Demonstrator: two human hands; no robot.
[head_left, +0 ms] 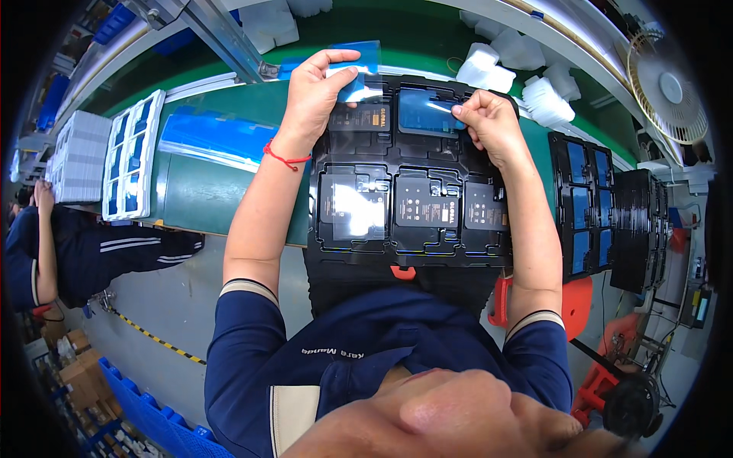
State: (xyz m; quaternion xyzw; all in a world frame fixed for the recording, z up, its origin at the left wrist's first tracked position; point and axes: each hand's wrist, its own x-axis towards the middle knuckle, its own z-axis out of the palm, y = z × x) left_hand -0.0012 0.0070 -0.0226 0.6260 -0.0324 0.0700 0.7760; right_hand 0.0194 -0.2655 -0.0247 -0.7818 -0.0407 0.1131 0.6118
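In front of me a black plastic tray (388, 145) holds several flat black battery packs (427, 208) in separate compartments. My left hand (311, 99), at the tray's far left corner, is closed on blue film (365, 75) between thumb and fingers. A clear strip (359, 210) hangs from near that hand over the left column of packs and reflects light. My right hand (489, 126) pinches the right edge of a blue film sheet (421, 113) in the far middle compartment. My right hand and wrist partly hide the far right compartment.
Blue film sheets (217, 137) lie on the green bench to the left, beside a white tray (134, 156). At right stand black trays with blue-covered pieces (580, 206) and a tray stack (637, 221). White foam (546, 99) and a fan (668, 88) are beyond. A co-worker (46, 252) is far left.
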